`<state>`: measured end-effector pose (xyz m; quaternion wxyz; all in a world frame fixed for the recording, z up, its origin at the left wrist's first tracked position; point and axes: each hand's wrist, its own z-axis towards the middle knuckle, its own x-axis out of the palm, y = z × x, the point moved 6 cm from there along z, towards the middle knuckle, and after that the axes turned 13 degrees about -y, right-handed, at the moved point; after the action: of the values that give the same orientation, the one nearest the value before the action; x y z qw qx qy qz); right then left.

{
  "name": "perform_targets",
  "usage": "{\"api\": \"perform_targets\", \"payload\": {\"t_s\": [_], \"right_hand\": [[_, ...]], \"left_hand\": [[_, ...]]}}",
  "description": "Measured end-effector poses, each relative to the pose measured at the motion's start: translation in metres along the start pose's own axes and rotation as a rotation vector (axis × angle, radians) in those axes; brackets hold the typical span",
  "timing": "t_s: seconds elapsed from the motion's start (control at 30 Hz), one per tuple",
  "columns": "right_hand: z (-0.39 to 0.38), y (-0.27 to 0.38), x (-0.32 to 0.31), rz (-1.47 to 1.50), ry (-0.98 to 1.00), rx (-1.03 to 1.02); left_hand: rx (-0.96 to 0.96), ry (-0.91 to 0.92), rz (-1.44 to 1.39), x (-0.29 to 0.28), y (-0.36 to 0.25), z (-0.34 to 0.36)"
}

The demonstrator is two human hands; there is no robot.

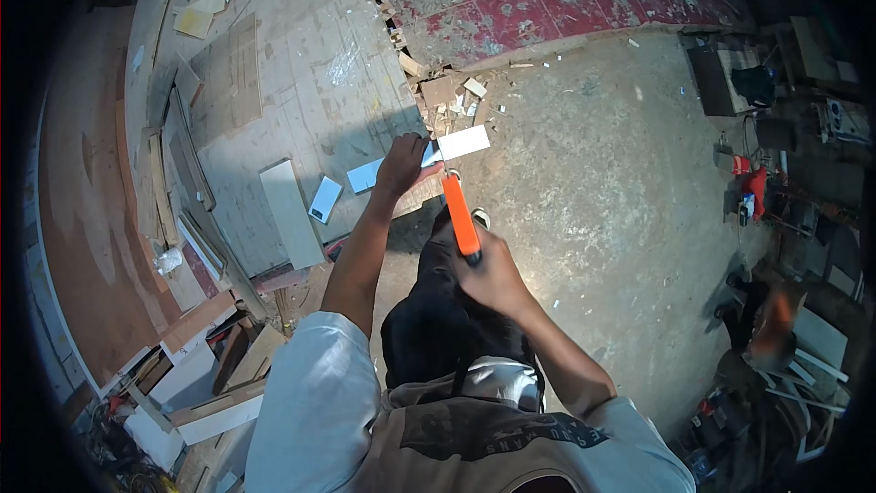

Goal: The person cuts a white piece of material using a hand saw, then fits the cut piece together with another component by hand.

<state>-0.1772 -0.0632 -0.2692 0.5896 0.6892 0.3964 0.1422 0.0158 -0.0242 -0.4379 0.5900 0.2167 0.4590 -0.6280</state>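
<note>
A narrow white board (pixel 464 142) lies across the edge of the worktable (pixel 319 73), its right end jutting out past the edge. My left hand (pixel 402 164) presses the board down on the table, fingers bent over it. My right hand (pixel 497 274) is closed around an orange saw with a black end (pixel 461 217). The saw points away from me, and its far tip meets the board just right of my left hand, where a thin dark line crosses the white surface. Its blade is too thin to make out clearly. To the left of my left hand lies a pale phone (pixel 325 199).
Next to the phone lies a pale plank (pixel 290 212). Wood offcuts (pixel 452 102) are heaped beyond the table edge. Stacked boards (pixel 205 393) stand at the lower left. At the far right, a blurred person (pixel 776 324) is near white strips and tools on the concrete floor (pixel 593 192).
</note>
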Motion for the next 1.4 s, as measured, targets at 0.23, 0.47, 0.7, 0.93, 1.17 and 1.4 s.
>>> {"api": "perform_targets", "payload": {"t_s": [0.23, 0.47, 0.7, 0.93, 1.17, 1.4], "right_hand": [[0.063, -0.028, 0.019, 0.040, -0.003, 0.078], [0.006, 0.001, 0.005, 0.041, -0.067, -0.004], [0.078, -0.029, 0.024, 0.060, -0.037, 0.003], [-0.001, -0.004, 0.005, 0.074, -0.046, -0.036], [0.083, -0.030, 0.032, 0.057, -0.063, 0.055], [-0.003, -0.007, -0.008, 0.058, -0.047, 0.005]], "left_hand": [[0.044, 0.048, 0.051, 0.010, -0.005, 0.005], [0.005, 0.026, 0.021, 0.001, 0.000, -0.002], [0.044, 0.040, 0.036, 0.007, -0.004, 0.005], [0.015, -0.007, 0.050, 0.003, 0.000, -0.005], [0.080, 0.050, 0.052, 0.009, -0.001, 0.005], [0.044, 0.016, 0.067, 0.001, -0.003, 0.003]]}}
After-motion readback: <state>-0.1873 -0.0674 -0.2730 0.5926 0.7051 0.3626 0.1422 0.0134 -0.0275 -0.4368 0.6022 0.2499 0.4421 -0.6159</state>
